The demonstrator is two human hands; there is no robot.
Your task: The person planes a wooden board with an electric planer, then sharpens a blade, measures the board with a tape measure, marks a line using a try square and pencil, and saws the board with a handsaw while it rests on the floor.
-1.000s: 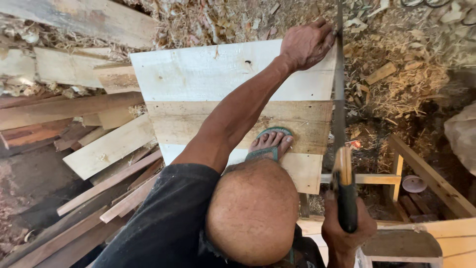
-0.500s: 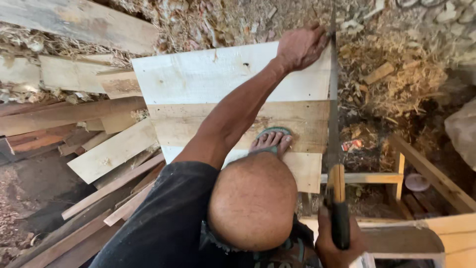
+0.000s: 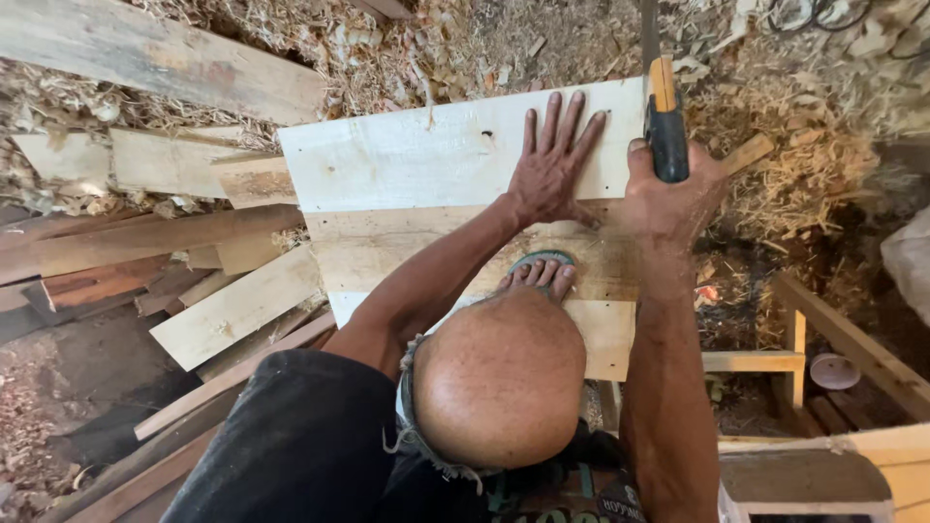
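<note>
head view: the right hand (image 3: 673, 199) grips the saw (image 3: 665, 116) at the board (image 3: 407, 160) edge, blade running away from it; the left hand (image 3: 550, 165) lies spread flat, just beside.

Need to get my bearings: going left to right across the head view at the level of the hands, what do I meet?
Stacked planks → pale board → left hand flat on it → right hand gripping the saw handle → wood shavings.
</note>
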